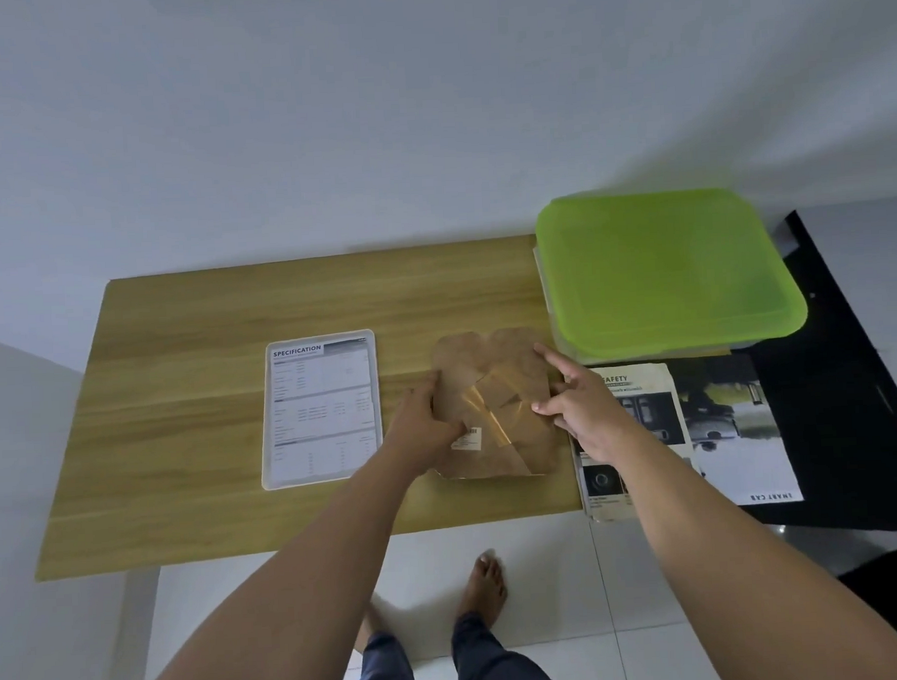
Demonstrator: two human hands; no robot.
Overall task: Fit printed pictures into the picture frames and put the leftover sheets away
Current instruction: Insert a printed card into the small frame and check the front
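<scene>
One brown packet (500, 443), crossed by shiny tape (490, 404) and carrying a small white label (466, 438), is being kept flat near the front middle of the wooden surface (205, 350). It is being taken for a picture frame not yet unwrapped, though that cannot be confirmed. Two hands are being used on it. The left hand (429, 417) is being curled round the packet's left edge, gripping it, seemingly so that it is not being allowed to slide. The right hand (586, 411) is being spread wide, its fingers straight and pressed on the packet's right side, with nothing being clasped; a starting point for peeling the tape is probably being felt for.

One frame (322, 409), with a sheet headed SPECIFICATION already inside, is being left face up just to the left, apart from the packet, likely set aside as done. Two loose printed sheets are being kept to the right, overlapping: one safety sheet (644, 398), partly hidden by the right hand, and one darker photograph sheet (738, 430). Both are lying across onto the black surface (850, 399), within reach for fitting. One green-lidded box (664, 274) is being kept behind them, perhaps for the leftovers.
</scene>
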